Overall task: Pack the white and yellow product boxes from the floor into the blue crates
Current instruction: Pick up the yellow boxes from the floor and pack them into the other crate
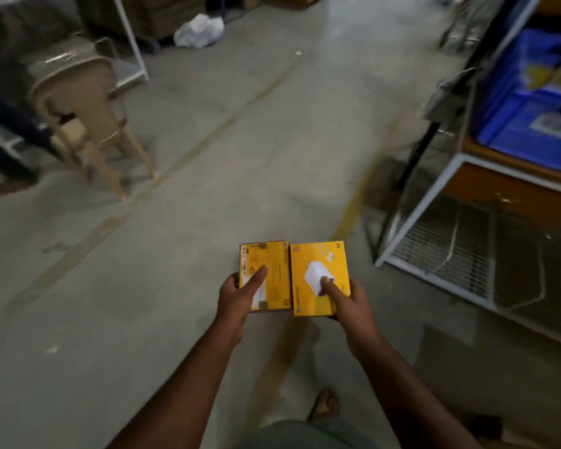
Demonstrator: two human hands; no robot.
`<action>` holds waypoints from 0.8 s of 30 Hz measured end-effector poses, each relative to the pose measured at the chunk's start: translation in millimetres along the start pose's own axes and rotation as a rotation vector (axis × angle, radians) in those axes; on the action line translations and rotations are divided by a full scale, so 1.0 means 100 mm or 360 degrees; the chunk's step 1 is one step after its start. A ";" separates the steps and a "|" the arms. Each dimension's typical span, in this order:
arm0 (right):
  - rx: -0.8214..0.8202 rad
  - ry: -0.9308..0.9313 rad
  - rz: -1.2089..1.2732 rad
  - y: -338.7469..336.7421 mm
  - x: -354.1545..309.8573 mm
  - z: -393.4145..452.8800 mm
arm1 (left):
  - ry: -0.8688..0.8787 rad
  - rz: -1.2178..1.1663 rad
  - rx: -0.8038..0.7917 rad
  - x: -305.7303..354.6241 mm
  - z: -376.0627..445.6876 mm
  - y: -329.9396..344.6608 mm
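Two yellow boxes are held side by side out in front of the person, their long edges touching and their long axes pointing away from the body. The left box [266, 275] shows its printed back; the right box [319, 277] shows a white charger pictured on its face. The left hand [237, 294] holds its box from the near left corner, thumb laid across the top and the other fingers underneath. The right hand [348, 303] holds its box the same way from the near right corner, thumb pressed on the top face. Both hands are full, neither is free.

The blue crate [531, 102] sits on the upper level of a metal rack [434, 202] ahead and to the right, well apart from the boxes and higher than they are. The right hand is the nearer one, so its box would likely go in first, with the boxes needing to travel forward, right and up. The picture is blurred; yellow shapes show inside the crate, perhaps boxes already packed, but I cannot tell. The wire shelf below holds nothing I can make out.

A tan plastic chair [85, 108] stands on the concrete floor [240, 140] far left, and a white crumpled bag [200, 30] lies further off.
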State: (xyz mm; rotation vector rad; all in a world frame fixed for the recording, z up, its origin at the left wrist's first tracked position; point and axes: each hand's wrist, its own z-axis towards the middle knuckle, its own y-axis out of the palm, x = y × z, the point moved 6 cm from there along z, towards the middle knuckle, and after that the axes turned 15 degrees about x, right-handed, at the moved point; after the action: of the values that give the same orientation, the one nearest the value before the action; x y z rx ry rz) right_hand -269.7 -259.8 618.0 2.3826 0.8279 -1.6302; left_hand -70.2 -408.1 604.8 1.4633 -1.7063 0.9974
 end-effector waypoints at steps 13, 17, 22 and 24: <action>0.0497 -0.0131 0.0403 -2.44 -1.46 1.86 | 0.0237 0.0038 -0.0711 1.33 -0.45 3.86; 0.0679 -0.0187 0.0431 -2.76 -1.80 2.53 | 0.0318 0.0064 -0.0866 1.76 -0.32 4.85; 0.0932 -0.0333 0.0507 -3.02 -2.42 3.16 | 0.0468 0.0062 -0.1090 2.44 -0.23 5.94; 0.1004 -0.0382 0.0547 -3.13 -2.69 3.36 | 0.0503 0.0054 -0.1177 2.73 -0.23 6.31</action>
State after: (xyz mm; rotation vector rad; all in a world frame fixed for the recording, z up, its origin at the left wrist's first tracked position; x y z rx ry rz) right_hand -775.5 -230.7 782.2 2.4104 -0.1701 -2.1805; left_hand -734.2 -468.2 773.5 0.7543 -1.6129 0.4817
